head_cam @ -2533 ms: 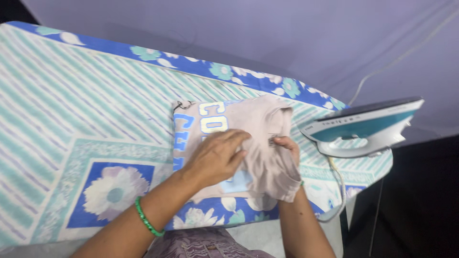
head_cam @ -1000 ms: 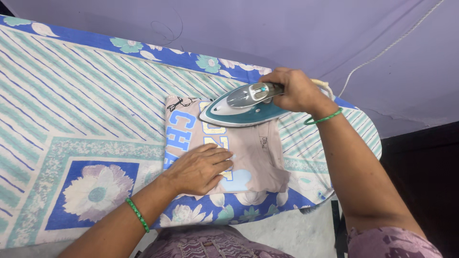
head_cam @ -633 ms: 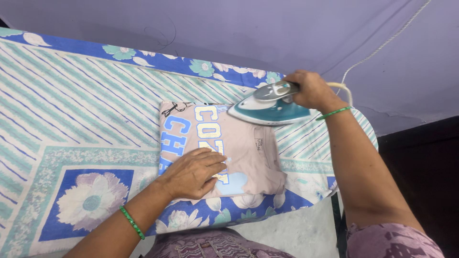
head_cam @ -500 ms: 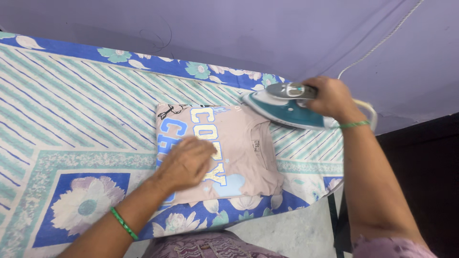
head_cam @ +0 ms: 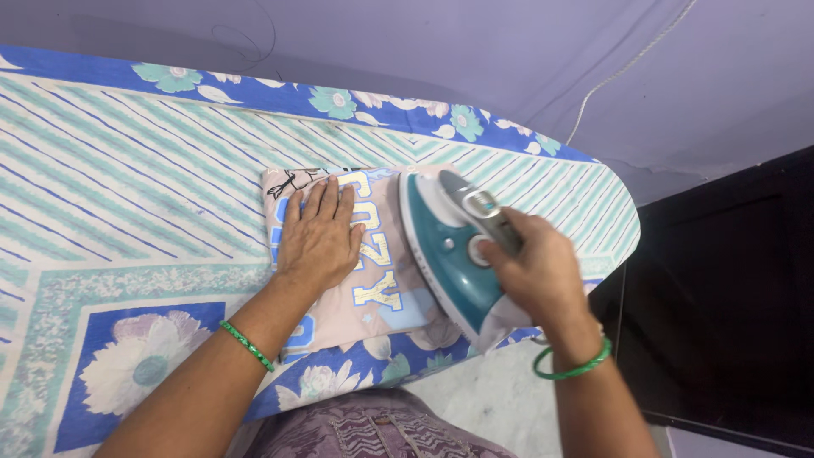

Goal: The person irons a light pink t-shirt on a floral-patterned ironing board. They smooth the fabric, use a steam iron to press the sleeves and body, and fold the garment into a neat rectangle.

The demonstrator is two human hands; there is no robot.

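A folded pale pink garment (head_cam: 373, 267) with yellow and blue lettering lies on a striped, flowered cloth (head_cam: 127, 195) that covers the board. My left hand (head_cam: 318, 233) rests flat on the garment's left half, fingers spread, a green bangle on the wrist. My right hand (head_cam: 538, 271) grips the handle of a teal and white iron (head_cam: 445, 246), which sits sole down on the garment's right half. A second green bangle circles my right wrist.
The iron's white cord (head_cam: 632, 64) runs up along the lilac wall (head_cam: 509, 51) behind the board. The board's rounded end (head_cam: 623, 220) lies at the right, beside a dark cabinet (head_cam: 729, 297). Pale floor (head_cam: 483, 394) shows below the near edge.
My right hand has brought the iron from the board's far right end down onto the garment. My left hand slid up to the garment's top left and flattened.
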